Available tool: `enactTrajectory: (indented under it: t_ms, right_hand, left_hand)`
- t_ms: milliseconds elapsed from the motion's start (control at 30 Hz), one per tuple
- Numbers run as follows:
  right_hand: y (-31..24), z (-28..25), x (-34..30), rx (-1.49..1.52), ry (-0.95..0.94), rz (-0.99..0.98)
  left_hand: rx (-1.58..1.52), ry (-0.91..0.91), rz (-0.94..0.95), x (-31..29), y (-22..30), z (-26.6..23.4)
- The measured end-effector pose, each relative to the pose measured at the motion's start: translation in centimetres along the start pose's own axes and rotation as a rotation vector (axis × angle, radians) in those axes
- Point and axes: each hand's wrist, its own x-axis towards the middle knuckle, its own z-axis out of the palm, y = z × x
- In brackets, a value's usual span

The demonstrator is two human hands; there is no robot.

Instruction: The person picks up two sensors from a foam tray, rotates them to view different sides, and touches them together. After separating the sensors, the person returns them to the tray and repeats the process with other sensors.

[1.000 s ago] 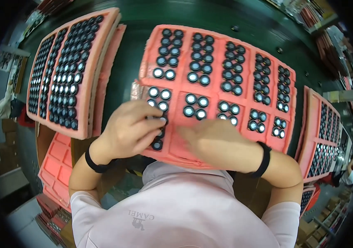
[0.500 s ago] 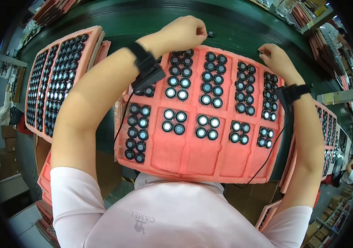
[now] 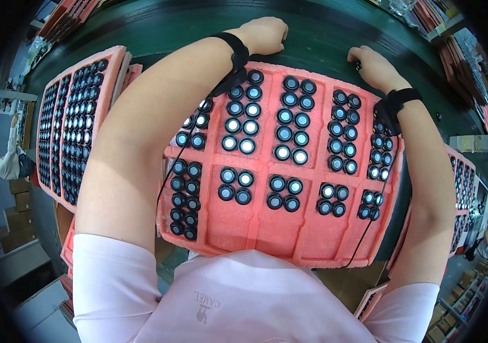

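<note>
A green work surface stretches beyond the pink foam tray in front of me, with another loaded foam tray to its left. Round black components with shiny centres fill the tray's lower-left pocket; the other four near pockets hold four each. My left hand is over the green surface, fingers curled; I cannot tell whether they grip anything. My right hand, near the tray's far edge, pinches a small dark part.
</note>
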Motion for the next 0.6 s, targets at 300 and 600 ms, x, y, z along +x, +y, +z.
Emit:
enactTrajectory:
  t_ms: [300, 600]
  right_hand:
    - [-8.9, -5.1, -6.3, 0.875, 0.147, 0.008]
    - [-20.3, -2.8, -19.1, 1.379, 0.173, -0.306]
  left_hand:
    - [-0.745, 0.374, 0.081, -11.6, 5.0, -7.5]
    - [-0.954, 0.458, 0.211, -30.0, 8.8, -8.2]
